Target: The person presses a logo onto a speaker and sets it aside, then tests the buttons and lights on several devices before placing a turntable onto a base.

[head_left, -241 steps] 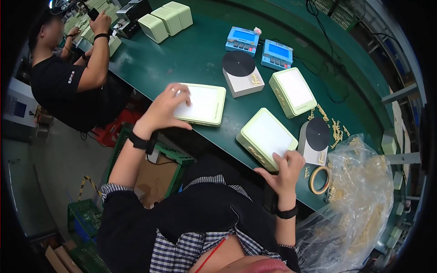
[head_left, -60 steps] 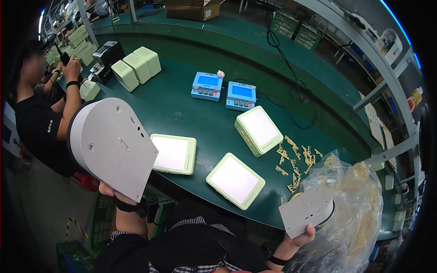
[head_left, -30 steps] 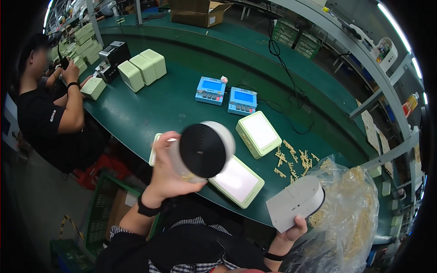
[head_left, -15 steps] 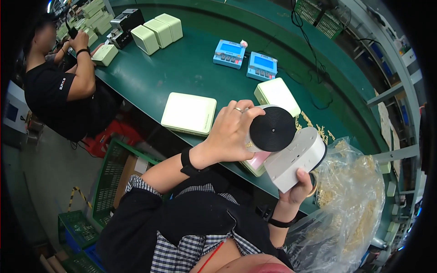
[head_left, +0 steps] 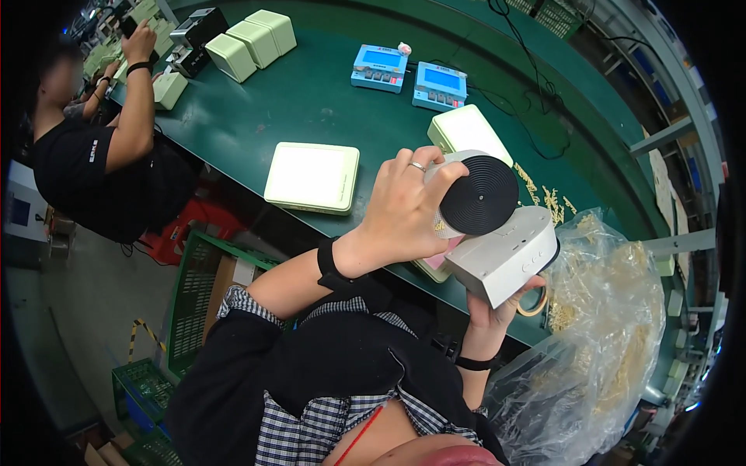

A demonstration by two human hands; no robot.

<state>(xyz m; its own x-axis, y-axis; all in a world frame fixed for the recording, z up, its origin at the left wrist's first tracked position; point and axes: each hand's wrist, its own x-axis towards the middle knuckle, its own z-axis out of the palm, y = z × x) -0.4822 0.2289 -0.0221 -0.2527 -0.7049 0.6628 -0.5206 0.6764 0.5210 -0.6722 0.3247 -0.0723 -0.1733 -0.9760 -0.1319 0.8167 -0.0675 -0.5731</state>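
Note:
My left hand (head_left: 400,208) grips a pale cylinder with a black, ring-ridged round base (head_left: 480,193), its base turned toward me. Fingers and thumb curl round its side. Just below and to the right, my right hand (head_left: 497,305) holds a white device (head_left: 501,256) with a rounded end, a flat end and small buttons along one side. The cylinder overlaps the device's upper edge, and I cannot tell whether the two touch. Part of a pink and light-green box (head_left: 433,268) shows behind them at the table's near edge.
On the green table (head_left: 318,93) lie a pale-green box (head_left: 313,177), another box (head_left: 472,130) and two blue screen devices (head_left: 381,68). A clear plastic bag (head_left: 598,326) of beige bits and a tape roll (head_left: 533,301) are at right. A co-worker (head_left: 101,147) works at far left.
The cylinder has moved slightly right over the white device. The device has turned, showing more of its buttoned side, with my right hand lower beneath it. The co-worker's raised hand has gone higher.

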